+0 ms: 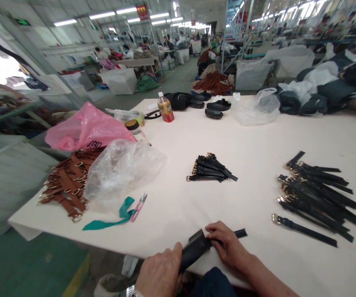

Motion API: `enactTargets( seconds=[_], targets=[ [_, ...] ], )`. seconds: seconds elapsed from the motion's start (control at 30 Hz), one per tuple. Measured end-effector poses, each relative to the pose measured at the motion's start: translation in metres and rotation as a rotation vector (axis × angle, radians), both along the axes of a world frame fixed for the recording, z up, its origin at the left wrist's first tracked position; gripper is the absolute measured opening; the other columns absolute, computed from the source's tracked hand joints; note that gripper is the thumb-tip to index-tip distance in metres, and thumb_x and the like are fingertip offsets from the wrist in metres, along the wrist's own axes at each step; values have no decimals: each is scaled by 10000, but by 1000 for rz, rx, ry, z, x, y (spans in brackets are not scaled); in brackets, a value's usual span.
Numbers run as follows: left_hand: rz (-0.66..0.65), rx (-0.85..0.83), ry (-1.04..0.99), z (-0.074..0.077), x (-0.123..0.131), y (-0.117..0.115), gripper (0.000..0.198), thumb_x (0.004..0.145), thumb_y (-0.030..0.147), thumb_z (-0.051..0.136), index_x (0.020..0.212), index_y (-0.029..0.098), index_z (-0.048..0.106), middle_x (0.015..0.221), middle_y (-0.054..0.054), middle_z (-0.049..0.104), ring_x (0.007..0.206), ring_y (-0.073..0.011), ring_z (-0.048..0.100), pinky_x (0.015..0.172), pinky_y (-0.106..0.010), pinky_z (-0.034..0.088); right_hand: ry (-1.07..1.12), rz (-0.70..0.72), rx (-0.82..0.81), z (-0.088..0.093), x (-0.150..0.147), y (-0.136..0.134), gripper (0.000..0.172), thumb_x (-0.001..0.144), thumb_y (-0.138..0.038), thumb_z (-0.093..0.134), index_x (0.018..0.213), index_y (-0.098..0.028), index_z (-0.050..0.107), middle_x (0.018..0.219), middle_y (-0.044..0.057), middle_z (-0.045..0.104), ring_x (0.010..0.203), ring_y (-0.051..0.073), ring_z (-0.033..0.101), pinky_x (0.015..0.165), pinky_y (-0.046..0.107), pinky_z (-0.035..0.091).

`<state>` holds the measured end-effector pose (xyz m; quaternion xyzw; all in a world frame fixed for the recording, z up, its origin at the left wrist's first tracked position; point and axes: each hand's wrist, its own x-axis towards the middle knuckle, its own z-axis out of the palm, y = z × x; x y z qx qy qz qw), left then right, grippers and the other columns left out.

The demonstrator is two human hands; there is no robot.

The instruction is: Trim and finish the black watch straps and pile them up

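Observation:
My left hand is closed around a thick black object with a blocky end; its exact kind does not show. At the table's front edge, my right hand pinches a black strap against that blocky end. The strap's cut end sticks out to the right past my fingers, and its other end is hidden. A small fanned pile of black buckle straps lies ahead of my hands. To the right is a larger pile of black buckle straps, with a single strap apart in front.
Pink-handled thread snips lie by a teal ribbon at left. Beyond are a clear plastic bag, brown straps and a pink bag. A drink bottle and black items stand at the back.

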<state>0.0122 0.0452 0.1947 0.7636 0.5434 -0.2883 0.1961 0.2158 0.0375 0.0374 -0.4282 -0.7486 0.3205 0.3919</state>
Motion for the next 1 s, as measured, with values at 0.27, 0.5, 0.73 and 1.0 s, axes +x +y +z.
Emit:
enactTargets(
  seconds=[0.27,0.5,0.73,1.0],
  targets=[
    [-44,22,-17,0,1,5,437,743,135,413,1174,203,425,1002,-91,637,932,-267,599,782,-434,457,3,-25,12,-4,0,1,260,766,-48,451,935,-206,571,1022,87,589,945,188,541,808,367,464],
    [-11,22,-56,-13,-12,2,465,767,179,402,1231,185,383,1043,-92,632,968,-251,583,829,-399,451,-22,-26,-56,10,0,1,192,756,-108,505,909,-198,578,1027,89,583,958,199,529,839,374,445],
    [-6,13,-41,-12,-22,-6,481,757,150,410,1235,198,383,1057,-93,628,983,-251,582,836,-404,449,-26,-75,-116,12,-5,4,106,780,-136,519,787,-193,607,988,81,595,941,196,537,816,352,450],
    [-20,-18,-19,1,1,2,429,759,158,433,1185,204,415,1038,-92,632,941,-274,598,790,-434,468,0,-68,-111,11,-5,4,143,799,-106,483,828,-191,595,1014,77,590,963,188,523,847,355,440]
  ],
)
